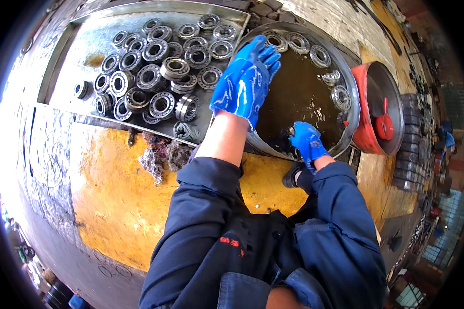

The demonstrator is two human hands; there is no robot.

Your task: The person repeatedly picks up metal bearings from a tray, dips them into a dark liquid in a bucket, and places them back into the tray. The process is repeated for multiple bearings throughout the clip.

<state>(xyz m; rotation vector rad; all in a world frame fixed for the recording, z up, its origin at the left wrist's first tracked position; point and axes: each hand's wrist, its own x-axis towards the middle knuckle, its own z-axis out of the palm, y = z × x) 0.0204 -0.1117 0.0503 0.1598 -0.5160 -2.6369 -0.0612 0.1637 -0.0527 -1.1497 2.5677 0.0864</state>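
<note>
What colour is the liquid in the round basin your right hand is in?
Dark brown, murky liquid in the metal basin, best seen in the head view.

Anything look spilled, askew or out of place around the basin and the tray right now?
One bearing sits alone at the tray's left, apart from the pile. A frayed rag lies bunched on the yellow floor below it. No spill shows.

Yellow floor (118, 206): metal tray (62, 67), round basin (348, 77), rag wad (160, 154), possibly red lid (379, 108).
</note>
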